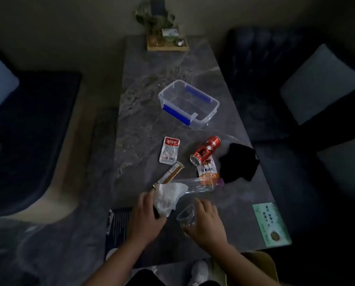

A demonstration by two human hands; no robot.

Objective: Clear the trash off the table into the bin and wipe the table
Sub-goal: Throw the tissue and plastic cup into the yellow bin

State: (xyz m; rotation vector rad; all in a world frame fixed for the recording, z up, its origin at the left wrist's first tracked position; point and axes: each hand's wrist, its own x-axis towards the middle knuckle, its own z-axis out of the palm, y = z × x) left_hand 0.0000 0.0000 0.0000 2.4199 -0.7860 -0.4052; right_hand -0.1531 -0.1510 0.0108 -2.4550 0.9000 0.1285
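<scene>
On the grey marble table [143, 124] lies trash. My left hand [145, 217] grips a crumpled white tissue [168, 197] near the front edge. My right hand [207, 221] holds a clear plastic cup [186, 215] just right of it. Behind them lie a clear plastic bottle [201, 185], an orange snack wrapper [208, 171], a red can [205, 149] on its side, a gold stick packet [169, 175], a red and white sachet [170, 150] and a black cloth [238, 162]. A clear bin [189, 104] with blue handles stands farther back, with nothing in it.
A wooden tray [167, 45] with a plant sits at the far end. A green card [271, 223] lies at the front right corner. Dark sofas flank the table. A cardboard box [259, 263] stands on the floor near my legs.
</scene>
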